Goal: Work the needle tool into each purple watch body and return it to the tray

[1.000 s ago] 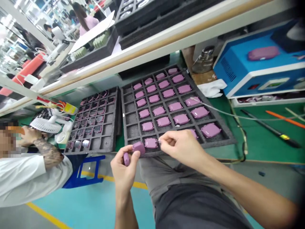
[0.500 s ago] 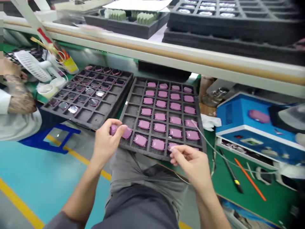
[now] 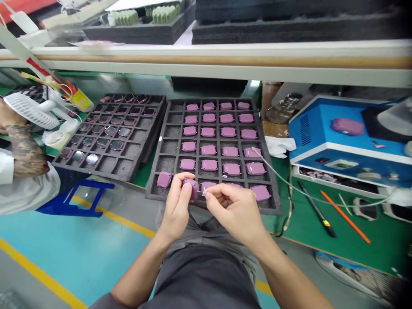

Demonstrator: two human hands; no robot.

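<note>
Both forearms come up from the near edge of the view and meet over the near side of a black foam grid tray (image 3: pixel 169 148), elbows out and wrists bent inward. The left hand (image 3: pixel 177 206) is curled narrow, thumb and fingers closed around a rounded mauve plastic case (image 3: pixel 192 189), which stands on edge just above the tray's near row. The right hand (image 3: pixel 234 211) is close beside it, almost touching, with thumb and forefinger pinched narrow on a thin pale strip (image 3: pixel 203 193) at the case's right side; the strip is too small to identify.

Rows of matching mauve cases lie in the tray's cells, and one loose mauve case (image 3: pixel 164 179) sits in the near left corner. To the left, a second foam tray (image 3: pixel 127 171) holds glossy framed pieces. On the far right of the green desk mat (image 3: pixel 380 242), a blue machine (image 3: pixel 322 124) carries another mauve case, and an orange stick (image 3: pixel 345 216) lies in front of it. A co-worker's tattooed forearm (image 3: pixel 25 150) rests at the far left, beyond a white desk fan (image 3: pixel 28 110).
</note>
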